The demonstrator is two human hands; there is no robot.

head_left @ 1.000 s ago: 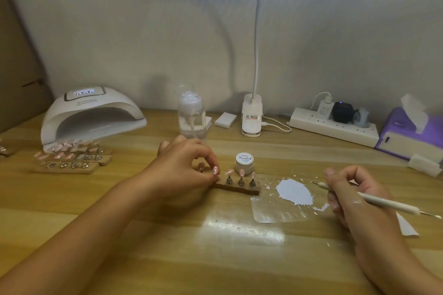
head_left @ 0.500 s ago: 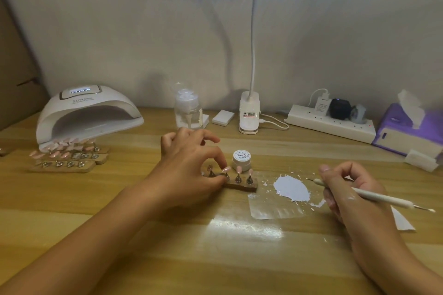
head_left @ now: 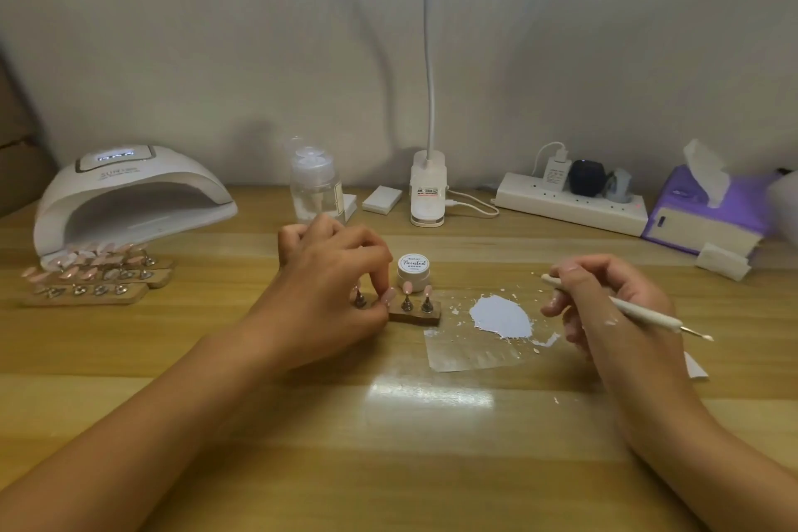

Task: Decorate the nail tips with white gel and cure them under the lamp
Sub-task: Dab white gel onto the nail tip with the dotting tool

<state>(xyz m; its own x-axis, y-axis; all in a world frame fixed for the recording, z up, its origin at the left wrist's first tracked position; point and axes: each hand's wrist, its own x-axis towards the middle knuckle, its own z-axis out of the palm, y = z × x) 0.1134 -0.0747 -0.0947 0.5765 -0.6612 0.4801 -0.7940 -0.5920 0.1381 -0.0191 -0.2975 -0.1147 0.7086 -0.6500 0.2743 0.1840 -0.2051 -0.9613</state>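
Note:
A small wooden holder (head_left: 421, 317) with pink nail tips (head_left: 407, 288) on metal stands sits mid-table. My left hand (head_left: 328, 289) pinches one nail tip stand on the holder's left part between thumb and forefinger, and hides that end. Just behind stands a small white gel jar (head_left: 412, 270), lid on. To the right, a smear of white gel (head_left: 501, 315) lies on a clear sheet (head_left: 470, 352). My right hand (head_left: 613, 307) grips a thin white dotting tool (head_left: 647, 314), held off the gel. The white curing lamp (head_left: 129, 197) stands at the far left.
Three more wooden strips of pink nail tips (head_left: 95, 274) lie before the lamp. At the back stand a clear pump bottle (head_left: 315, 181), a clip desk lamp (head_left: 427, 194), a power strip (head_left: 570, 203) and a purple tissue box (head_left: 708, 207). White wipes (head_left: 723, 266) lie at right.
My left hand has shifted a little on the holder, its fingers now pinching a stand at the left part. The right hand with the tool has stayed nearly still.

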